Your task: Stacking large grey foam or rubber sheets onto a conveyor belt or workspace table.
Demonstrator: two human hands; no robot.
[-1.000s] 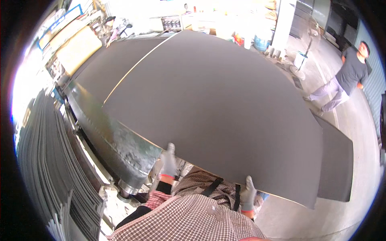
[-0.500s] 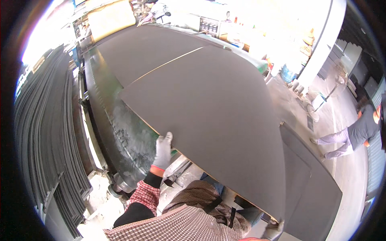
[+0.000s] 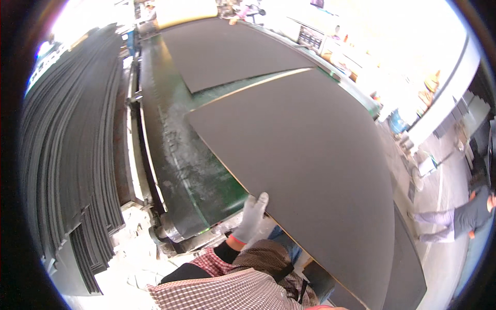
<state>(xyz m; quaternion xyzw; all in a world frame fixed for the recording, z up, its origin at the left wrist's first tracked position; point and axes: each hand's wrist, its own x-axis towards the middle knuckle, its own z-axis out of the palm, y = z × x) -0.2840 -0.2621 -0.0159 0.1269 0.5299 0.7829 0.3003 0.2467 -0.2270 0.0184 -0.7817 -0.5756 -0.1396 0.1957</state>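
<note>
So, gray-gloved left hand [image 3: 252,216] pinches a flat dark-gray sheet [image 3: 299,150] by its edge
Right hand out of view, can't tell

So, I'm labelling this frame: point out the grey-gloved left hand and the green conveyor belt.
Grey-gloved left hand [image 3: 252,217], head view: back of glove.
Green conveyor belt [image 3: 188,163], head view: bare upper surface.

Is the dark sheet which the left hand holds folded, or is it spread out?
Spread out: the dark sheet shows one broad, unbroken upper face with no visible crease; the gloved left hand holds its near edge.
</note>
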